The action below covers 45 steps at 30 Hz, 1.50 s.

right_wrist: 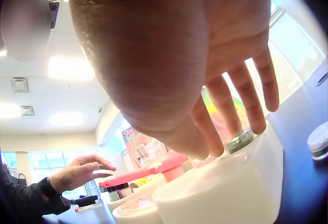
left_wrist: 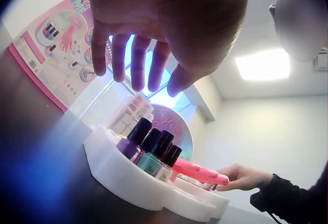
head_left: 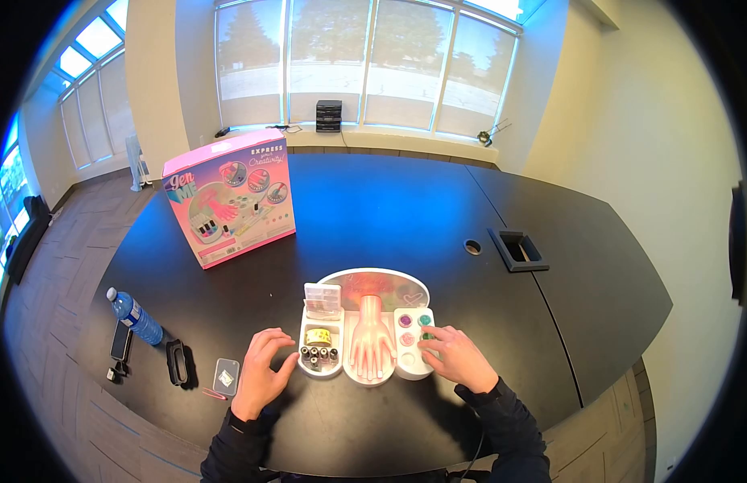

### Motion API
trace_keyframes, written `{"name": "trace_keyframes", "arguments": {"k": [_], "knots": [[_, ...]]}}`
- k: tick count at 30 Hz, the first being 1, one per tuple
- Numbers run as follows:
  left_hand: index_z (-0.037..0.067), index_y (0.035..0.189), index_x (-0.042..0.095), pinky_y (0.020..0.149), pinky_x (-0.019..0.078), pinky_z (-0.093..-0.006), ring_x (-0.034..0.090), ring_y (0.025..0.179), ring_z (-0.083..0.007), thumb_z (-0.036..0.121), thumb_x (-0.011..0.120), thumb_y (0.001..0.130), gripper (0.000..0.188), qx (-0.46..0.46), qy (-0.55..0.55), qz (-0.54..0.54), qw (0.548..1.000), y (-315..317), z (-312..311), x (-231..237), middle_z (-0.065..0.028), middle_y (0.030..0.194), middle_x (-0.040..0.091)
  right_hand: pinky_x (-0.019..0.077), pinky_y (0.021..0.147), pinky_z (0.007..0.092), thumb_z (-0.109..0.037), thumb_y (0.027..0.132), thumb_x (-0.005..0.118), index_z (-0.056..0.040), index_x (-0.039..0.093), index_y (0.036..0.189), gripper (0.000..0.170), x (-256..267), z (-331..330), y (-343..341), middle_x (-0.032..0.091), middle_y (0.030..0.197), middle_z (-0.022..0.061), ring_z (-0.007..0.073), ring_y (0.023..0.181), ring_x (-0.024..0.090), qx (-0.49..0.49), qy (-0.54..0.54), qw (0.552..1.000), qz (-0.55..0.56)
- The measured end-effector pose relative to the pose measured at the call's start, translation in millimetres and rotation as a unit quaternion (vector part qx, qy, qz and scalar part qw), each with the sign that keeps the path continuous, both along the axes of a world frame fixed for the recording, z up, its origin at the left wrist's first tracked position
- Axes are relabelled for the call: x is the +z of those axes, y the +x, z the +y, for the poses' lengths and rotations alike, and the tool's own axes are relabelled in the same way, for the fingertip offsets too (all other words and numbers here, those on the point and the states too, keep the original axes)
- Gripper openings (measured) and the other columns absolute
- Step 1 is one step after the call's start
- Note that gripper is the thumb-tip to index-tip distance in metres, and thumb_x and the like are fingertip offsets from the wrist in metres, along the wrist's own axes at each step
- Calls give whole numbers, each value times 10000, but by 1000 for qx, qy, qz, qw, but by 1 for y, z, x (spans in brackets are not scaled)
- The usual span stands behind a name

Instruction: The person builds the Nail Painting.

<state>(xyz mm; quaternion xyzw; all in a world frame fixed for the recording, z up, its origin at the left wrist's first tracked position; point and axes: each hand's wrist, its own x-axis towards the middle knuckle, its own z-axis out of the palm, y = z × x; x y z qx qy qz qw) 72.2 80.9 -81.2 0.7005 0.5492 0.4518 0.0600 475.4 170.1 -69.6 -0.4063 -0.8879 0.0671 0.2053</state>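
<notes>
A white tray set (head_left: 369, 376) holds a pink model hand (head_left: 372, 342) in its middle. My left hand (head_left: 266, 372) is held beside the left compartment, fingers apart and empty; in the left wrist view it (left_wrist: 164, 34) hangs above dark-capped polish bottles (left_wrist: 149, 163). My right hand (head_left: 460, 360) reaches over the right compartment, which holds purple (head_left: 405, 320), teal (head_left: 425, 319) and pink (head_left: 407, 340) pots. In the right wrist view, extended fingers of my right hand (right_wrist: 225, 75) rest at a green glitter pot (right_wrist: 240, 141), seated in the tray.
A pink box (head_left: 232, 197) stands at the back left. On the left lie a water bottle (head_left: 135, 316), a black band (head_left: 177, 362), a small clear case (head_left: 226, 377) and a phone (head_left: 121, 340). A lidded jar (right_wrist: 319, 141) is on the table in the right wrist view.
</notes>
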Motion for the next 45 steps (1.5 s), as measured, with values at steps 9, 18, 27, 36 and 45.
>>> {"name": "trace_keyframes", "arguments": {"k": [9,18,27,36,45], "knots": [[29,1121,757,1083,539,-476,657,1288,-376,57,856,896,248,0,-3,-1,1000,0,0,-1,-126,1208,729,573,1004,475,-184,974,746,-75,820,1147,218,-1,0,4,740,1386,114,344,1131,704,-11,4,1000,18],[24,1116,758,1081,540,-477,657,1287,-378,47,856,887,250,-1,-1,-2,1000,1,2,-3,-134,1211,728,570,1047,476,-163,961,763,-73,801,1215,272,0,-3,10,737,1400,118,348,1195,697,-21,-18,999,24],[28,1108,754,1085,539,-482,661,1292,-376,49,851,888,241,1,-4,-7,1000,1,2,-4,-129,1210,735,573,1029,475,-109,910,768,-89,791,1210,302,-14,7,43,772,1271,89,338,1180,695,-91,-12,996,17],[29,1087,752,1075,547,-482,675,1282,-374,15,836,884,221,-5,2,-21,1000,3,1,-1,-126,1191,743,571,994,478,-83,877,777,-90,797,1167,291,-35,15,55,780,1171,74,332,1141,694,-109,-14,994,-2],[23,1077,757,1051,561,-472,688,1255,-367,6,835,886,208,-14,17,-22,1000,3,0,1,-126,1178,742,564,985,476,-93,869,783,-101,810,1082,215,-32,18,54,788,1124,67,327,1131,701,-115,-3,993,-3]]}}
